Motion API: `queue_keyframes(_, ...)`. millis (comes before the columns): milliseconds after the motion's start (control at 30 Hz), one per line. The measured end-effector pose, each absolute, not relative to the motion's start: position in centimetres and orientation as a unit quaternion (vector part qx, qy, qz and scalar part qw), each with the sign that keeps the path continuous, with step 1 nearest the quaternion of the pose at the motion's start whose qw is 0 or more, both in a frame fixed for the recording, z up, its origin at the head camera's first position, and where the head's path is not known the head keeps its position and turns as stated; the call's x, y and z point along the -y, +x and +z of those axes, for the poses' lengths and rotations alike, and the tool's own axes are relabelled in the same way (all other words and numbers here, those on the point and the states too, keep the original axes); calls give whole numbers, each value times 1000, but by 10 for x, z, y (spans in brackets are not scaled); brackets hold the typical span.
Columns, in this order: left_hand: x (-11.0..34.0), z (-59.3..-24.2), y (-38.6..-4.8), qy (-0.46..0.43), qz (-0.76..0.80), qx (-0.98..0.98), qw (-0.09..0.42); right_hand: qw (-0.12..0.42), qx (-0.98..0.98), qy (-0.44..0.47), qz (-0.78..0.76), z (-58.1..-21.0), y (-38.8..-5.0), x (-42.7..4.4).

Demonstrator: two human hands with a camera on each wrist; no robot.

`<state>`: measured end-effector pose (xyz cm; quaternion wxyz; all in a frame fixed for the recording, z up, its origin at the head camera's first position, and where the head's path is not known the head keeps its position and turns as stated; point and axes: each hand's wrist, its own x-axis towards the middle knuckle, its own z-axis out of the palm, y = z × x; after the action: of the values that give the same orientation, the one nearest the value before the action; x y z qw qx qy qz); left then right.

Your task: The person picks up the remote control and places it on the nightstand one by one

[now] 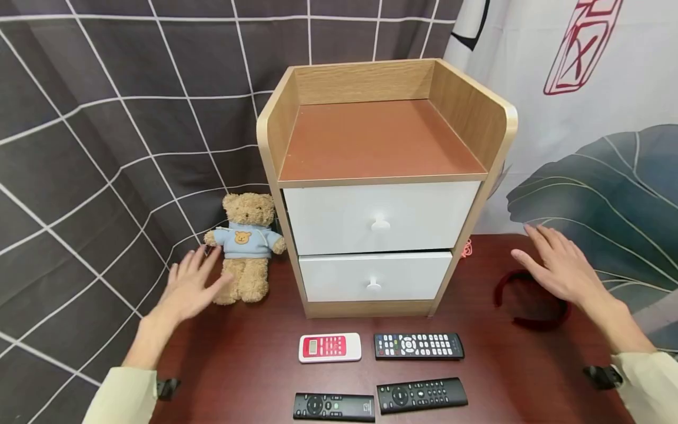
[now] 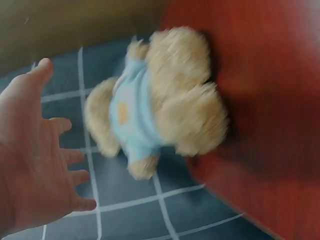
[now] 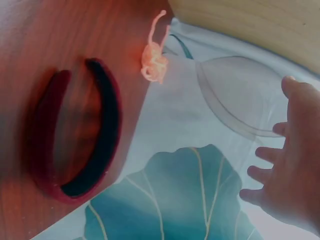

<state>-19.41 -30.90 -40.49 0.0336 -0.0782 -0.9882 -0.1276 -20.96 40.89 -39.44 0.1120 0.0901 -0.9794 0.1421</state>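
Fingers (image 1: 537, 239) spread, L hand (image 1: 182, 292) nr teddy (image 1: 246, 242), R hand (image 1: 569, 274) nr headband (image 3: 42, 150)

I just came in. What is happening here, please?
Nothing is being handled right now: a person's left grip is open near the teddy bear, and the right grip is open near the dark red headband. Between them stands a cabinet with two drawers, and four remote controls lie on the table in front.

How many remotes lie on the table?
4 in the head view: white remote, upper black remote to its right; below, lower-left black remote and lower-right black remote.
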Motion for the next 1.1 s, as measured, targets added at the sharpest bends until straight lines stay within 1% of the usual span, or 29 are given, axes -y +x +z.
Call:
queue_keyframes(67, 299, -414, -189, -93, -135, 986, 19, 125, 976, 97, 150, -389, -212, -407)
queue_keyframes(167, 284, -430, -181, -117, -147, 982, 15, 138, 970, 105, 169, -380, -214, -402)
queue_keyframes(467, 251, -467, -166, -202, -205, 956, 53, 166, 955, 98, 224, -342, -225, -383)
queue_keyframes(600, 241, -481, -159, -234, -210, 946, 72, 188, 943, 112, 252, -326, -230, -370)
queue_keyframes(733, 230, -492, -153, -246, -213, 943, 75, 226, 913, 143, 307, -307, -237, -351)
queue_keyframes(900, 215, -502, -147, -269, -208, 938, 61, 292, 868, 200, 349, -281, -248, -328)
queue_keyframes(1033, 206, -508, -144, -287, -204, 935, 45, 344, 821, 263, 371, -257, -253, -312)
queue_keyframes(1100, 202, -509, -144, -290, -207, 934, 38, 359, 795, 295, 390, -245, -254, -302)
